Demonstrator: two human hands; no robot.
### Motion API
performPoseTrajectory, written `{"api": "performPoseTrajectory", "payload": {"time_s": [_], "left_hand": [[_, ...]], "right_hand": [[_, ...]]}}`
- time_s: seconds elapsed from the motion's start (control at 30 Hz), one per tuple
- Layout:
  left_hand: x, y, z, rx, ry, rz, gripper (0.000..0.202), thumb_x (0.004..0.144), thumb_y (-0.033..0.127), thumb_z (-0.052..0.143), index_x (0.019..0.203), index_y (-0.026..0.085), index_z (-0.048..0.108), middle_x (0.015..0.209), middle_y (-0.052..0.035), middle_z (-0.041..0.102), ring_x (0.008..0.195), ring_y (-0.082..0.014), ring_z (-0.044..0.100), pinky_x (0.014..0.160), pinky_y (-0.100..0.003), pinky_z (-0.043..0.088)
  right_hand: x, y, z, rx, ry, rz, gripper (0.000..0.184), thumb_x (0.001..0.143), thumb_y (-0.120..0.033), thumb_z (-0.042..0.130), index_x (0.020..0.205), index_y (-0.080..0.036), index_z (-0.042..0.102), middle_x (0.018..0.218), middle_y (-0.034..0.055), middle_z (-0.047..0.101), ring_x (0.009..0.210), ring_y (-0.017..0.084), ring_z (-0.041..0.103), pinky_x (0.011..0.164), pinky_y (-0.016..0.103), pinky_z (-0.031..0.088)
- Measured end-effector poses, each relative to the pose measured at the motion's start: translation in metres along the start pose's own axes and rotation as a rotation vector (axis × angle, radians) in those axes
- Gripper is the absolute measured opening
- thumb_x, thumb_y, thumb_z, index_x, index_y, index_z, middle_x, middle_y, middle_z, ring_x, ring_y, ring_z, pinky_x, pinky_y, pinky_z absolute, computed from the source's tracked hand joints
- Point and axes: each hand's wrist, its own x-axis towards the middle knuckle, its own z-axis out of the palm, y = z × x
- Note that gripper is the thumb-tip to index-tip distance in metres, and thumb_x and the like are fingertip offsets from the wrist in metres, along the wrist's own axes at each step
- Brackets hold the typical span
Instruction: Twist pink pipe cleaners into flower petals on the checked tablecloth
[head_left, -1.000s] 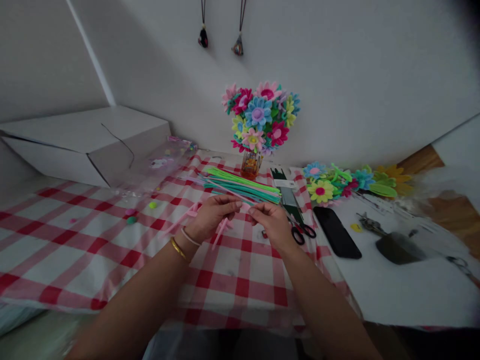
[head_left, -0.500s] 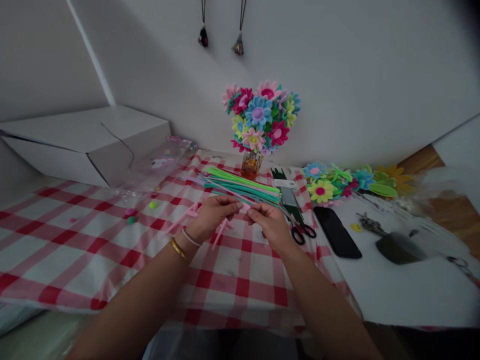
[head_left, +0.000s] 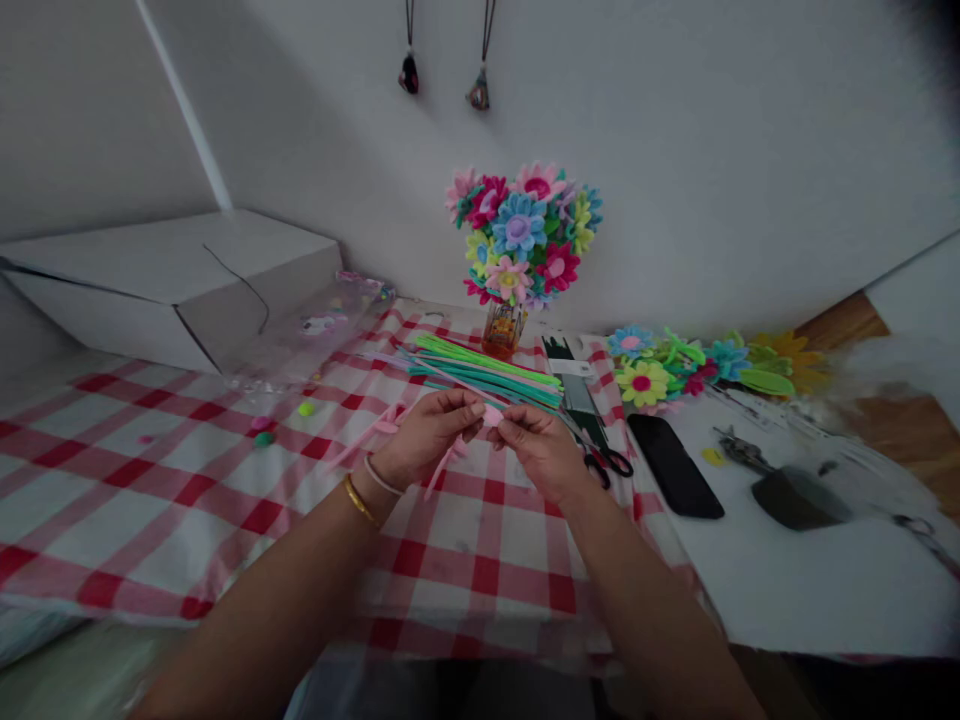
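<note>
Between my fingertips is a small piece of pink pipe cleaner (head_left: 491,414). My left hand (head_left: 435,432) pinches its left end, and my right hand (head_left: 541,446) pinches the right end. Other bent pink pipe cleaners (head_left: 365,437) lie on the checked cloth by my left hand, partly hidden behind it. Just beyond both hands rests a bundle of green, teal and pink pipe cleaners (head_left: 487,368). Scissors (head_left: 618,462) with black handles lie beside my right hand, one handle partly covered by it.
A glass vase (head_left: 502,330) of fuzzy flowers stands behind the bundle. To the right are a black phone (head_left: 674,465), keys (head_left: 742,448) and more fuzzy flowers (head_left: 643,383). A white box (head_left: 172,280), a clear plastic bag (head_left: 307,330) and small pompoms (head_left: 306,409) lie left.
My right hand has turned slightly and its fingers have closed in more on the pink piece, which now shows more between my fingertips. My left hand stays nearly in place.
</note>
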Motion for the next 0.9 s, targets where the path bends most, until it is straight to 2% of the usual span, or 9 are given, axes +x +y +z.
{"api": "performPoseTrajectory", "payload": {"time_s": [0.23,0.3,0.47,0.53,0.7,0.9], "left_hand": [[-0.001,0.002,0.001,-0.152,-0.095,-0.047,0.013,0.073,0.023,0.058,0.071,0.010,0.061,0.064,-0.0041,0.058,0.060,-0.0125,0.053,0.058,-0.026,0.037],[-0.001,0.002,0.000,-0.156,-0.077,-0.062,0.012,0.072,0.022,0.060,0.070,0.011,0.061,0.063,-0.0034,0.057,0.059,-0.0119,0.053,0.056,-0.025,0.036],[0.002,0.001,-0.001,-0.042,0.108,-0.038,0.009,0.067,0.020,0.064,0.069,0.011,0.062,0.059,-0.0002,0.056,0.052,-0.0080,0.047,0.051,-0.022,0.034],[0.003,-0.001,-0.002,0.015,0.147,-0.026,0.011,0.066,0.021,0.064,0.069,0.011,0.063,0.057,0.0001,0.056,0.051,-0.0077,0.046,0.050,-0.022,0.033],[0.004,-0.007,-0.002,0.049,0.179,-0.025,0.011,0.067,0.023,0.063,0.069,0.012,0.062,0.057,0.0010,0.054,0.051,-0.0072,0.046,0.049,-0.021,0.032],[0.002,-0.004,-0.001,-0.058,0.098,-0.108,0.013,0.072,0.023,0.057,0.066,0.012,0.060,0.057,0.0002,0.053,0.051,-0.0077,0.046,0.046,-0.020,0.033]], "right_hand": [[-0.001,0.001,0.001,0.099,-0.059,0.012,0.010,0.067,-0.022,0.067,0.077,-0.023,0.067,0.066,-0.0018,0.064,0.063,0.011,0.057,0.064,0.027,0.041],[-0.002,0.000,0.002,0.063,-0.059,0.029,0.009,0.067,-0.022,0.066,0.076,-0.022,0.067,0.067,-0.0013,0.064,0.063,0.011,0.057,0.064,0.027,0.041],[-0.001,-0.001,0.000,-0.057,0.041,0.057,0.007,0.066,-0.023,0.067,0.072,-0.019,0.067,0.064,-0.0010,0.063,0.060,0.010,0.054,0.063,0.026,0.041],[0.000,0.000,0.000,-0.082,0.074,0.069,0.009,0.065,-0.024,0.067,0.072,-0.019,0.066,0.065,-0.0010,0.062,0.060,0.010,0.054,0.063,0.026,0.041],[0.000,0.001,-0.001,-0.157,0.104,0.063,0.009,0.063,-0.023,0.068,0.071,-0.019,0.066,0.065,-0.0018,0.061,0.060,0.010,0.052,0.064,0.026,0.040],[-0.001,0.001,0.003,-0.173,0.067,0.019,0.008,0.065,-0.022,0.066,0.072,-0.019,0.066,0.067,-0.0007,0.061,0.063,0.011,0.052,0.065,0.026,0.040]]}}
